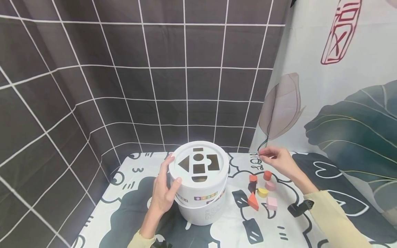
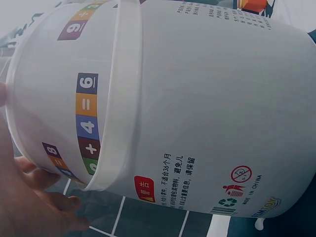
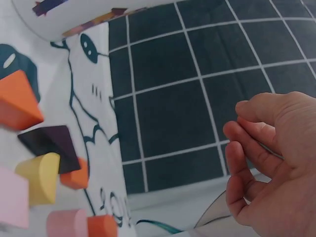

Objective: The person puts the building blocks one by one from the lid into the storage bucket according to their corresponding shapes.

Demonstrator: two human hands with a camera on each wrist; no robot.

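A white shape-sorter bucket (image 1: 201, 210) stands upright on the patterned cloth, its lid (image 1: 176, 175) cut with several shaped holes. My left hand (image 1: 164, 189) rests against the lid's left side, thumb at the front edge and fingers along the rim. Over the cloth's far edge, right of the bucket, hovers my right hand (image 1: 277, 160). Its fingers (image 3: 237, 133) are loosely bent with nothing visible between them. Below that hand lie a red cylinder (image 1: 267, 175), a pink round block (image 1: 270, 186), a yellow block (image 1: 262, 192), a pink cube (image 1: 272, 203) and an orange-red triangular block (image 1: 253, 201).
A dark block (image 1: 252, 187) and a small orange-red block (image 1: 253, 178) lie at the back of the loose group. A dark gridded curtain (image 1: 164, 82) hangs behind and to the left. A leaf-printed white cloth (image 1: 310, 103) hangs at the right.
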